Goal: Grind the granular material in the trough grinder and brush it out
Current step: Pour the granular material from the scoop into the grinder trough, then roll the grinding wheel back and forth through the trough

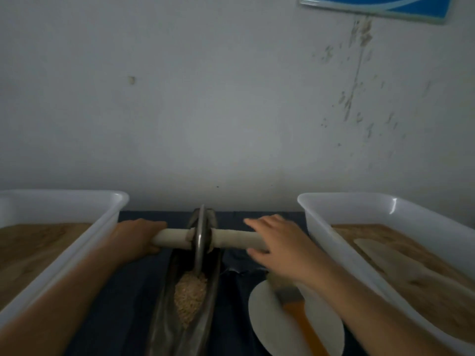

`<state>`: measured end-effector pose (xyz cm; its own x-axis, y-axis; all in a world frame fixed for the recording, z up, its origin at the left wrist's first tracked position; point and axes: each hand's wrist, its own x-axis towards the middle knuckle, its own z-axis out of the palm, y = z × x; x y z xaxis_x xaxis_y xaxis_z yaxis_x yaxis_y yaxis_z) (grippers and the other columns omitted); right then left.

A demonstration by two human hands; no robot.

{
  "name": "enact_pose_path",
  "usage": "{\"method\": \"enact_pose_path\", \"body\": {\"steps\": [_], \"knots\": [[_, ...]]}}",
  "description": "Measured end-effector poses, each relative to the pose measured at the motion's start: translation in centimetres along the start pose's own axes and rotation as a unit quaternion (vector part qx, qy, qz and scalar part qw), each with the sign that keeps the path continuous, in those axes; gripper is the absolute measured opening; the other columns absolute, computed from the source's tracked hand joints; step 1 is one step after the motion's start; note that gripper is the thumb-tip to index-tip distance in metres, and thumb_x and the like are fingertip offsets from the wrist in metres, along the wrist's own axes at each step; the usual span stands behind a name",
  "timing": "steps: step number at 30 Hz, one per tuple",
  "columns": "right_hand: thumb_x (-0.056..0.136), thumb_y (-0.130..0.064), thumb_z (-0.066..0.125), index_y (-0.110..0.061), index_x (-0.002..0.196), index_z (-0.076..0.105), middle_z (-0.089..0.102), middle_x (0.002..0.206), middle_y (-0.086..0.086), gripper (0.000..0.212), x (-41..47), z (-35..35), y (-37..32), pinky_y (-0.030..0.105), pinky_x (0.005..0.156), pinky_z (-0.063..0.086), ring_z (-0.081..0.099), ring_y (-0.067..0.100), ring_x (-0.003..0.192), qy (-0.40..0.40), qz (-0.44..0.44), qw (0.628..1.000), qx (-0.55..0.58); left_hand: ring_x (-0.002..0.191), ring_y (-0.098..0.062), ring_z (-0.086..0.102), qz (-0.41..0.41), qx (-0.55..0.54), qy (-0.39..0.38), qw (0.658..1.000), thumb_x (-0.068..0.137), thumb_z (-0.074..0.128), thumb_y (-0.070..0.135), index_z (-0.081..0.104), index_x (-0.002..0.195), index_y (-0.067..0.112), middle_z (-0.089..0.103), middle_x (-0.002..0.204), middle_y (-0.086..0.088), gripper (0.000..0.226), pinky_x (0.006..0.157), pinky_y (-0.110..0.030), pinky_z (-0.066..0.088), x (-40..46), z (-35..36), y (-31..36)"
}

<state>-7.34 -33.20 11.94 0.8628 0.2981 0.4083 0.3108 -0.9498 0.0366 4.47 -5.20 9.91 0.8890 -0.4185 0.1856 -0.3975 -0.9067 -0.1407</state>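
Grinding was in hand: the left hand gripped the pale wooden axle of the grey metal grinding wheel, while the right hand lay on it with straight fingers. The tan granular material lay heaped in the dark metal trough, just nearer than the wheel, so the next move likely called for rolling the wheel back over it.

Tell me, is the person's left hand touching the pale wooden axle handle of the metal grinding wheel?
Touching. The head view shows the left hand with fingers curled round the left end of the pale wooden axle handle, no gap between them.
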Motion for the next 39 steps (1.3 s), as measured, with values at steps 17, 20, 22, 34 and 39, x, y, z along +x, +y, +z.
{"method": "enact_pose_path", "body": {"steps": [17, 20, 22, 34, 39], "knots": [[0.037, -0.027, 0.088, -0.021, 0.069, 0.062, 0.060, 0.063, -0.006, 0.042, 1.7, 6.4, -2.6, 0.025, 0.051, 0.042, 0.057, 0.013, 0.055, 0.109, -0.007, 0.991, -0.071, 0.059, -0.011, 0.063, 0.052, -0.023, 0.198, 0.979, 0.043, 0.093, 0.030, 0.064, 0.085, 0.022, 0.065, 0.071, 0.006, 0.052, 0.051, -0.028, 0.049, -7.4, 1.3, 1.4], [0.033, -0.026, 0.089, -0.021, 0.068, 0.063, 0.059, 0.061, -0.006, 0.044, -0.4, 6.0, -3.4, 0.025, 0.048, 0.044, 0.056, 0.011, 0.051, 0.127, -0.016, 0.990, -0.060, 0.051, -0.007, 0.061, 0.066, -0.019, 0.217, 0.974, 0.029, 0.095, 0.032, 0.064, 0.076, 0.026, 0.062, 0.060, 0.008, 0.056, 0.047, -0.025, 0.049, -9.1, 0.5, 1.7], [0.038, -0.028, 0.088, -0.024, 0.072, 0.062, 0.058, 0.063, -0.008, 0.043, -1.9, 5.5, -3.8, 0.023, 0.050, 0.042, 0.055, 0.009, 0.053, 0.122, -0.026, 0.990, -0.058, 0.052, -0.005, 0.060, 0.076, -0.021, 0.210, 0.974, 0.027, 0.094, 0.035, 0.063, 0.077, 0.029, 0.061, 0.061, 0.010, 0.059, 0.048, -0.024, 0.049, -10.3, 0.3, 1.7], [0.024, -0.025, 0.089, -0.020, 0.061, 0.062, 0.057, 0.054, -0.003, 0.045, 1.4, 6.2, -3.6, 0.024, 0.046, 0.042, 0.054, 0.013, 0.046, 0.137, 0.001, 0.984, -0.110, 0.051, -0.010, 0.060, 0.041, -0.046, 0.229, 0.972, 0.025, 0.095, 0.030, 0.066, 0.074, 0.021, 0.063, 0.063, 0.007, 0.058, 0.045, -0.024, 0.048, -7.0, 2.1, 1.2], [0.025, -0.016, 0.088, -0.016, 0.055, 0.058, 0.055, 0.050, -0.002, 0.042, 4.9, 6.8, -2.3, 0.022, 0.045, 0.039, 0.053, 0.016, 0.043, 0.125, 0.013, 0.986, -0.112, 0.074, -0.024, 0.064, -0.015, -0.063, 0.209, 0.976, 0.056, 0.087, 0.023, 0.066, 0.088, 0.013, 0.068, 0.081, -0.003, 0.040, 0.068, -0.035, 0.048, -2.0, 3.0, 0.7]]}}
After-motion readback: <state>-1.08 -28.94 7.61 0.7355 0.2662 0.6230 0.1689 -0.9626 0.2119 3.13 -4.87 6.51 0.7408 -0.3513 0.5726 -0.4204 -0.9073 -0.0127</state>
